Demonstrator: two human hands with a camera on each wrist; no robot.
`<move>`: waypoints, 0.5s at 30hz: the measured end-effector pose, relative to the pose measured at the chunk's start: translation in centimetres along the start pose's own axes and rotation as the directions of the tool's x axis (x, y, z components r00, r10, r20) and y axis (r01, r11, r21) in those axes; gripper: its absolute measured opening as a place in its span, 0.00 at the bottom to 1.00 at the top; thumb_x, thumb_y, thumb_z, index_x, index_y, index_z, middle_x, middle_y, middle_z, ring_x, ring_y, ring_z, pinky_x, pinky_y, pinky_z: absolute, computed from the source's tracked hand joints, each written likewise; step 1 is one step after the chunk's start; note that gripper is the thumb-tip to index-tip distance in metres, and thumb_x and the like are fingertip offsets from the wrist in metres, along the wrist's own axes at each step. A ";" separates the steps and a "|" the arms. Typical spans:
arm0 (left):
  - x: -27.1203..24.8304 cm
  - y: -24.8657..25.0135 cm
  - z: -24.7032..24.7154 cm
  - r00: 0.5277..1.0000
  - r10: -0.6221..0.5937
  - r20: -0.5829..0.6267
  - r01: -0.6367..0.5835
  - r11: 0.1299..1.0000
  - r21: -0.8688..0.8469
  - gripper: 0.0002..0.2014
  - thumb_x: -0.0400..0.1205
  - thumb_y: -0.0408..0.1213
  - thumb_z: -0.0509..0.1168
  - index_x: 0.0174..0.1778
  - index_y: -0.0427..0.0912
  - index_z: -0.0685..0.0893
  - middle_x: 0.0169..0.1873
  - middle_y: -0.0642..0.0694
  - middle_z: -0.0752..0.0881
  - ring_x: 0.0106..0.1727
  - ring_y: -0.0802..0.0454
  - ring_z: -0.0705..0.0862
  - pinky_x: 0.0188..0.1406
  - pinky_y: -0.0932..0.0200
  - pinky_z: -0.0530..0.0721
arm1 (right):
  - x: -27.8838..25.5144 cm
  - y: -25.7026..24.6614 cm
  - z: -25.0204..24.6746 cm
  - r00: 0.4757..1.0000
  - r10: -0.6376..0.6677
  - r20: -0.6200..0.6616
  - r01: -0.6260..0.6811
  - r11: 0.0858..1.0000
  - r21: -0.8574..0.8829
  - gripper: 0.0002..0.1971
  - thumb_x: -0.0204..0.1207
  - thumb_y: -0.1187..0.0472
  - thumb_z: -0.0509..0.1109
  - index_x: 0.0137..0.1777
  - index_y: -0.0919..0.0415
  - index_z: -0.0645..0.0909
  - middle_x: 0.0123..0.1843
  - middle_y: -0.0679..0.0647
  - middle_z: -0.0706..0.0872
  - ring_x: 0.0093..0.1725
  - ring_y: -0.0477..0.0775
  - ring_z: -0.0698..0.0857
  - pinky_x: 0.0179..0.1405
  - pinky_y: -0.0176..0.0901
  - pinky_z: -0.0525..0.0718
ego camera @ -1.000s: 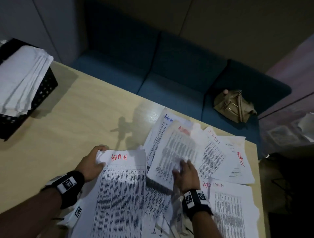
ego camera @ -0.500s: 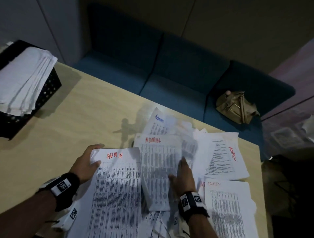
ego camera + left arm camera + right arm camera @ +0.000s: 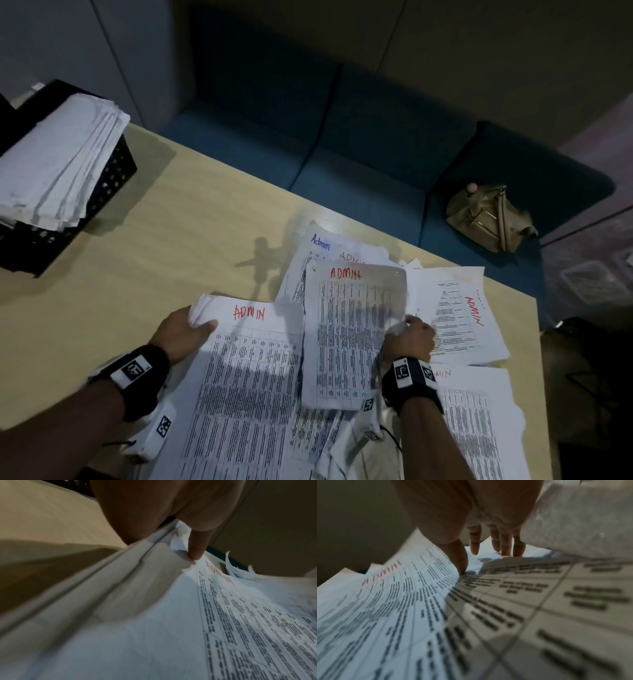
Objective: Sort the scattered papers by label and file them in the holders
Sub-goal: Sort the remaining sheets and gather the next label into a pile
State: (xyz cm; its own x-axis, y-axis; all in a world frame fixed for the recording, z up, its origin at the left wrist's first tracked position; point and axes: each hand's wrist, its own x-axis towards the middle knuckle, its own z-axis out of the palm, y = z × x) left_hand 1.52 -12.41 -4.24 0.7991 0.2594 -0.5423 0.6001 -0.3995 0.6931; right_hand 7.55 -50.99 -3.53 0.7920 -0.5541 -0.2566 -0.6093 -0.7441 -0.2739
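Person sorting ADMIN sheets on worktop point(image 3: 144, 240).
Black holder point(image 3: 113, 178) with filed papers far left; loose papers point(image 3: 459, 308) spread right. Left hand point(image 3: 181, 329) grip closed on corner of ADMIN stack point(image 3: 246, 377), thumb on top. Right hand point(image 3: 407, 339) grip pinches edge of ADMIN sheet point(image 3: 349, 329) beside stack.

Six sheets show a handwritten Admin label: five in red, such as the one on the gathered stack point(image 3: 249, 312), and one in blue point(image 3: 320, 242); one black mesh holder point(image 3: 113, 178) stuffed with papers; one tan handbag point(image 3: 486, 216); two hands, each wearing one wristband
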 end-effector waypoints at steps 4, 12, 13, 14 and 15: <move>-0.6 -0.1 0.4 0.996 0.018 0.085 -0.019 1.000 0.015 0.15 0.79 0.39 0.71 0.61 0.42 0.82 0.50 0.46 0.86 0.50 0.48 0.84 0.47 0.58 0.77 | 0.2 -1.0 0.8 0.994 0.040 0.101 -0.046 0.997 0.059 0.40 0.70 0.59 0.78 0.78 0.65 0.62 0.76 0.65 0.69 0.75 0.68 0.68 0.70 0.61 0.70; 0.0 -0.5 -0.5 0.998 0.015 0.066 -0.020 0.997 0.073 0.16 0.80 0.38 0.67 0.64 0.40 0.82 0.57 0.40 0.87 0.54 0.43 0.85 0.54 0.53 0.79 | 0.5 -0.6 0.7 0.988 0.062 0.144 -0.062 0.998 -0.008 0.27 0.70 0.58 0.75 0.67 0.66 0.74 0.63 0.68 0.80 0.63 0.67 0.79 0.60 0.53 0.79; 0.1 -0.4 -0.7 0.998 0.003 0.058 -0.007 0.998 0.066 0.16 0.81 0.37 0.67 0.64 0.39 0.82 0.57 0.40 0.87 0.54 0.43 0.84 0.54 0.54 0.78 | 0.4 -0.5 0.6 0.990 0.057 0.128 -0.050 0.997 -0.061 0.29 0.70 0.55 0.75 0.68 0.65 0.73 0.66 0.69 0.77 0.65 0.68 0.75 0.61 0.52 0.77; 0.2 -0.3 -0.8 0.998 -0.004 0.056 0.001 0.998 0.056 0.16 0.81 0.37 0.67 0.65 0.39 0.81 0.58 0.39 0.87 0.54 0.43 0.84 0.53 0.55 0.78 | 0.3 -0.4 0.5 0.992 0.050 0.117 -0.041 0.996 -0.077 0.32 0.69 0.55 0.76 0.70 0.66 0.71 0.68 0.69 0.73 0.68 0.69 0.73 0.63 0.53 0.75; 0.2 0.0 -0.8 0.998 -0.008 0.062 0.004 0.998 0.059 0.17 0.81 0.36 0.67 0.65 0.39 0.81 0.58 0.39 0.86 0.54 0.43 0.84 0.53 0.56 0.77 | 0.1 -0.3 0.6 0.992 0.055 0.116 -0.049 0.997 -0.055 0.34 0.69 0.57 0.77 0.72 0.66 0.68 0.70 0.69 0.71 0.69 0.69 0.71 0.65 0.53 0.73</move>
State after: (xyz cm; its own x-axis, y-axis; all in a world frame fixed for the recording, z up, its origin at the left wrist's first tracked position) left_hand 1.69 -11.68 -4.00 0.7906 0.2079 -0.5760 0.6002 -0.4493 0.6618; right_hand 7.81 -50.62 -4.07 0.7475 -0.5471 -0.3768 -0.6441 -0.7357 -0.2094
